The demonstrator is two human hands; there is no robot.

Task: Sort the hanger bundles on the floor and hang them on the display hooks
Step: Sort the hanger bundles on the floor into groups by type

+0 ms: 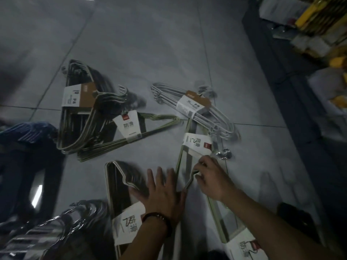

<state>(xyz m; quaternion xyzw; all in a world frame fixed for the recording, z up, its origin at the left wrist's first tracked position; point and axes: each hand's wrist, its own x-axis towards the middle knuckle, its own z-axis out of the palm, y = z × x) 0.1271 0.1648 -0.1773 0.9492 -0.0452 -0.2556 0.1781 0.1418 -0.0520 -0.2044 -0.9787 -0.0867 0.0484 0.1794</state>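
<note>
- The widest room I see is the bare tiled floor (142, 40) beyond the bundles.
- The left is blocked by a stacked pile of hangers (78, 102) overlapping the green bundle (150, 128), with a dark-clad leg (24, 147) just beside them.
- A narrow lane of tile runs between the green bundle and the white bundle (197, 107).
- Close in, my left hand (161, 192) lies flat on the near bundle (120, 177). My right hand (212, 177) pinches the middle bundle (195, 145), which lies just beside it.
- Chrome hangers (56, 228) fill the bottom-left corner.
- On the right, a strip of floor ends at the dark shelf base (277, 76).
</note>
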